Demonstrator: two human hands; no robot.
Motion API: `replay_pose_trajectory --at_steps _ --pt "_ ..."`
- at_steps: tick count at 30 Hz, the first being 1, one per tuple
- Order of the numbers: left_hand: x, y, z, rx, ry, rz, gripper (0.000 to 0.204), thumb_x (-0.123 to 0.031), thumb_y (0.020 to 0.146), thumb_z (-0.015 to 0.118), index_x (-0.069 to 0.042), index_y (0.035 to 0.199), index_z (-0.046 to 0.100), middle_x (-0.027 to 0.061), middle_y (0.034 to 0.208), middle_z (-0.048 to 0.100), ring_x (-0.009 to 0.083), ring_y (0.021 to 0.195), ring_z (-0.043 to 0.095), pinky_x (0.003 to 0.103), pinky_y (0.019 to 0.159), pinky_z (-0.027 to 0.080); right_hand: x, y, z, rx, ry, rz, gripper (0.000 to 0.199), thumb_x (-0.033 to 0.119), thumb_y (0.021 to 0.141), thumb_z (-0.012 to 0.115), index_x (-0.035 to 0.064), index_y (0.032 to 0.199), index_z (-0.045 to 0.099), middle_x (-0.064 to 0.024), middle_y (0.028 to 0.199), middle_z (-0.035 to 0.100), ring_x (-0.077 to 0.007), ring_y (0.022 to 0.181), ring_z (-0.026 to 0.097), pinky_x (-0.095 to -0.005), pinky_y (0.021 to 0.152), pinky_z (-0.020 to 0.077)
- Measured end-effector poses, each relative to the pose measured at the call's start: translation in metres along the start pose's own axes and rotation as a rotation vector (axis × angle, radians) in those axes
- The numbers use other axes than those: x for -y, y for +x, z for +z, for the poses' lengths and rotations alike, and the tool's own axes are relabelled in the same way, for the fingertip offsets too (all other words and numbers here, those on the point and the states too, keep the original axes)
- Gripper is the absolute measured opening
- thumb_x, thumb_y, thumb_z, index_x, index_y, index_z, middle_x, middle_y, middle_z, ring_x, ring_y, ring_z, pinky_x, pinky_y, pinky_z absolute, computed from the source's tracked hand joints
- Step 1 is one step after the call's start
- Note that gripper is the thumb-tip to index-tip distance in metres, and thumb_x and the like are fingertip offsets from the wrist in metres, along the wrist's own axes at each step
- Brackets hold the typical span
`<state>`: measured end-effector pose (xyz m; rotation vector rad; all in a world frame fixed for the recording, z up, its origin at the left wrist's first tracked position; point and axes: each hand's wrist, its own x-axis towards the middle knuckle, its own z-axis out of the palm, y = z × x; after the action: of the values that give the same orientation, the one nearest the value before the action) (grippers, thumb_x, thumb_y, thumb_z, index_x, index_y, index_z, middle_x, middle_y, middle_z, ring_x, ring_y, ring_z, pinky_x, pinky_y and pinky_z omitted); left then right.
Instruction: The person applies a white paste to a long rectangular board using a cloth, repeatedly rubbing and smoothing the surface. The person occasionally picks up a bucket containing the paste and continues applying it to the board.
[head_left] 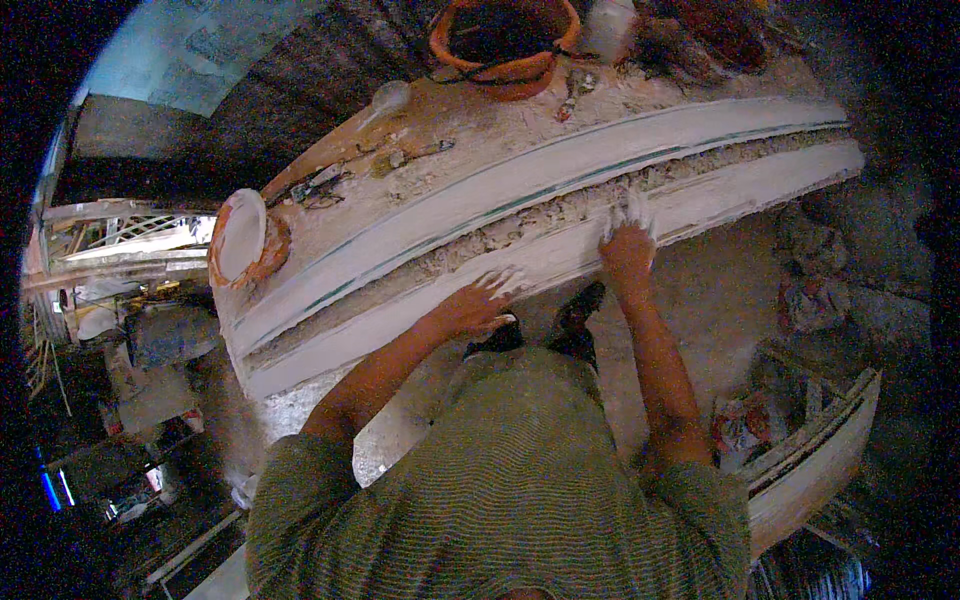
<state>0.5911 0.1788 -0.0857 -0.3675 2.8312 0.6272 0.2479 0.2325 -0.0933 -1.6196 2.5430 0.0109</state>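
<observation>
A long white plaster moulding (pixel 400 325) lies across the table in front of me, with a rough, crumbly grey-brown groove along its length and a thin green line beside it. My left hand (pixel 480 303) rests open on the near edge, its whitened fingers spread over the smooth band. Farther right, my right hand (pixel 628 250) reaches over that same near band toward the groove. Its fingers point away from me, coated in white and somewhat blurred; I see no tool in them.
An orange tub (pixel 505 75) stands at the back of the dusty table (pixel 430 170). Small tools (pixel 325 182) lie at its far left, near a white-rimmed orange bucket (pixel 243 240). Another curved moulding (pixel 815 465) is at lower right, beside bags (pixel 740 425). My shoes (pixel 578 310) show below.
</observation>
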Motion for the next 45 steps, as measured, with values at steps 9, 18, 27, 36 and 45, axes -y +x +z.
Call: replay_pose_trajectory --at_steps 9,18,27,36,45 --pt "0.003 -0.085 -0.008 -0.132 -0.170 -0.359 0.073 -0.048 0.108 0.043 -0.010 0.165 0.018 0.0267 0.168 0.018 0.0442 0.156 0.017 0.051 0.128 0.016 -0.023 0.033 0.024 -0.408 -0.054 -0.472 0.031 0.029 0.082 0.074 0.0023 0.099 0.073 -0.0220 0.104 0.070 -0.0368 0.090 0.070 -0.0488 0.081 0.0573" --pt "0.015 -0.052 -0.012 -0.113 -0.166 -0.286 0.075 -0.051 0.107 0.043 -0.011 0.165 0.018 0.0300 0.166 0.019 0.0464 0.154 0.020 0.053 0.127 0.018 -0.119 0.066 0.082 0.224 1.718 0.403 0.043 0.040 0.097 0.064 0.0063 0.125 0.064 -0.0091 0.110 0.069 -0.0263 0.095 0.066 -0.0404 0.085 0.0541" --pt "0.005 0.033 -0.030 -0.092 -0.097 -0.148 0.074 -0.052 0.107 0.041 -0.011 0.165 0.020 0.0291 0.168 0.014 0.0456 0.154 0.020 0.051 0.126 0.021 -0.269 0.113 0.047 0.025 2.092 0.310 0.044 0.045 0.097 0.063 0.0126 0.125 0.066 -0.0036 0.107 0.070 -0.0255 0.098 0.065 -0.0412 0.087 0.0538" --pt "-0.025 0.184 -0.059 0.065 -0.121 0.054 0.073 -0.049 0.107 0.041 -0.009 0.164 0.019 0.0330 0.165 0.019 0.0463 0.152 0.026 0.051 0.123 0.029 -0.350 0.179 0.040 0.064 0.208 0.438 0.060 0.047 0.096 0.060 -0.0088 0.117 0.067 -0.0265 0.123 0.067 -0.0426 0.114 0.065 -0.0546 0.094 0.0527" --pt "-0.049 0.301 -0.084 0.272 -0.013 -0.022 0.064 -0.047 0.107 0.042 -0.005 0.155 0.041 0.0322 0.160 0.033 0.0439 0.147 0.036 0.052 0.122 0.032 -0.146 0.046 0.043 0.474 0.217 -0.144 0.069 0.048 0.101 0.049 -0.0073 0.141 0.054 -0.0299 0.139 0.057 -0.0465 0.134 0.051 -0.0589 0.122 0.0255"
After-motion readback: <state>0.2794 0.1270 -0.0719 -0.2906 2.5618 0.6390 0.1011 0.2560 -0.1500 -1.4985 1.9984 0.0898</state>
